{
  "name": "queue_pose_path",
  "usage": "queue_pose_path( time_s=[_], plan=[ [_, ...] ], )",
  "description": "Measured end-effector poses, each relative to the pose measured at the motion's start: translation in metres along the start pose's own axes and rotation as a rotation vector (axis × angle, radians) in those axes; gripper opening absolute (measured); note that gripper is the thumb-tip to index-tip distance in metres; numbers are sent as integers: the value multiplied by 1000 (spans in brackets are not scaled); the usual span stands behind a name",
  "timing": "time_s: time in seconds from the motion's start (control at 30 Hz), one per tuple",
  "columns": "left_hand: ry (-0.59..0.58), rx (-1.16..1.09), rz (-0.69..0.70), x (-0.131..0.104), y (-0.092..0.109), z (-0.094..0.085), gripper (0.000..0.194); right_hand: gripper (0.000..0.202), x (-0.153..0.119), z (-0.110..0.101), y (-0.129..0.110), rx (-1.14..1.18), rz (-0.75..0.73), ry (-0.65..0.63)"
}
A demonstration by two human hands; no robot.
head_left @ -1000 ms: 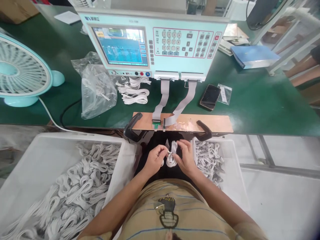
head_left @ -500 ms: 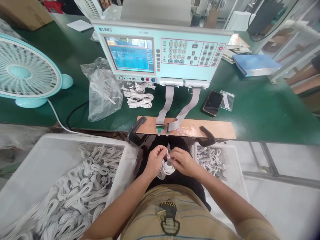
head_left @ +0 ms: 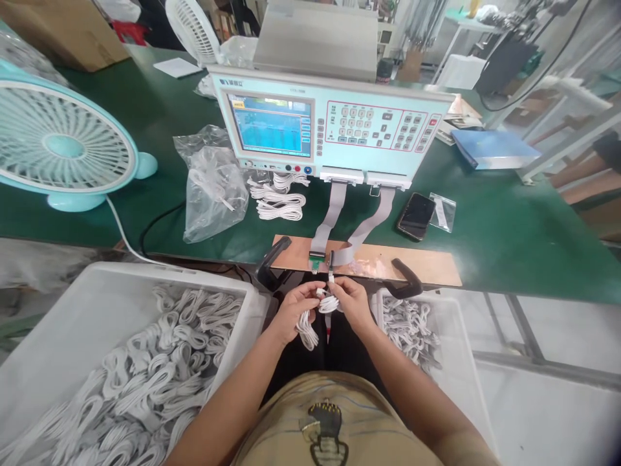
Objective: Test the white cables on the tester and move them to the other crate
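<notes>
While hands [head_left: 294,313] hold cables [head_left: 306,331], bins [head_left: 104,294] contain coiled bundles [head_left: 162,359].

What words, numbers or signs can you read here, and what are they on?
I can't read any of them for sure:
Blue-green machine, top left: a logo and writing, too blurred.
Its top middle: tiny print, too blurred.
Its screen: writing too small.
Its buttons: marks too small.
White slip in the clear bag: any print is too blurred.
</notes>
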State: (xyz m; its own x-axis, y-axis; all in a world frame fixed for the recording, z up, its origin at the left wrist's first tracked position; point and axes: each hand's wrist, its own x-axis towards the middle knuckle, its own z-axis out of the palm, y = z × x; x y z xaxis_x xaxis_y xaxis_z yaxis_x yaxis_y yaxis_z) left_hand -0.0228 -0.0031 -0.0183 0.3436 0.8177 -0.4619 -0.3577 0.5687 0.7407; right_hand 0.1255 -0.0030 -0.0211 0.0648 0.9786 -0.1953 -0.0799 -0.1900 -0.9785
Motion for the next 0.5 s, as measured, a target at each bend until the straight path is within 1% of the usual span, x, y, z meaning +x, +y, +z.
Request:
queue_pose_path(
  time_s=[0.1,0.2,0.27,0.37,0.43,0.5],
  plan=[
    [79,45,18,4,-2,-1,37,22,1,2,-2,39,19,-9],
    [156,187,134,9,0,-1,26,20,1,8,-5,141,80,-2],
    [150,338,231,11,5,-1,21,20,1,12,-8,247,145,15],
    [70,547,317,10,15,-3,21,21,3,17,-11,366,235,45],
    [68,576,344,10,19,-3,24,21,5,17,-11,397,264,56],
    [142,523,339,12,19,-2,26,21,8,16,-11,396,270,49]
  ],
)
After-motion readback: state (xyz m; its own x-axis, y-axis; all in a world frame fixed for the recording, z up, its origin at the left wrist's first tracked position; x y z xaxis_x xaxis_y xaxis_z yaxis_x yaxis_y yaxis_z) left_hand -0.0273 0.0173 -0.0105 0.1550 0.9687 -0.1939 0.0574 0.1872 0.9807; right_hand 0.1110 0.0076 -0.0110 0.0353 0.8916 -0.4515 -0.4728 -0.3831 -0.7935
